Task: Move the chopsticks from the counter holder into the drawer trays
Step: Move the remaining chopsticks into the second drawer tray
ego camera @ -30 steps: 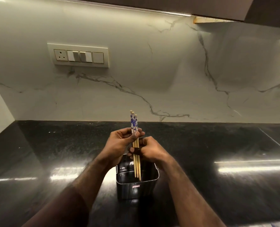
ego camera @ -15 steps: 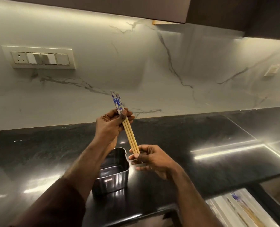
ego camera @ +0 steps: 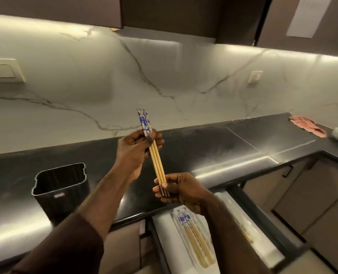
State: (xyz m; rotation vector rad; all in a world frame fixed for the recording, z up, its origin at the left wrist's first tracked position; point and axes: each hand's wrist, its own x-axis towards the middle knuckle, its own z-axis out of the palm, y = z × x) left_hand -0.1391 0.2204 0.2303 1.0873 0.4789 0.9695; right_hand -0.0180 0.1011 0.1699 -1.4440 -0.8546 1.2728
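Writing: you have no readable text here; the small pale label on the front of the holder [ego camera: 62, 187] is too blurred to make out.
Chopsticks in hand: you hold a bundle of chopsticks [ego camera: 158, 162] at frame centre; three pale shafts show side by side, and two blue-and-white patterned tops show above your fingers. An exact count is hard to give.
Left hand: your left hand [ego camera: 137, 153] is closed around the upper part of the bundle, just below the patterned tops, thumb pressed across the sticks.
Right hand: your right hand [ego camera: 179, 189] pinches the lower tips of the same bundle between thumb and fingers.
Bundle position: tilted, tops toward the upper left, tips toward the lower right, held in the air above the dark worktop [ego camera: 213, 151] and clear of it.
Holder: one dark metal square container, upright at the left of the frame on the worktop, well apart from the bundle; no chopsticks show inside it.
Drawer: one open drawer [ego camera: 279, 238] at the lower right, below your right forearm.
Tray: a white tray [ego camera: 164, 242] with stored chopsticks [ego camera: 195, 242] lying lengthwise, blue tops toward the worktop; the blur prevents a count.
Other things: one pink cloth [ego camera: 307, 125] at the far right of the worktop.
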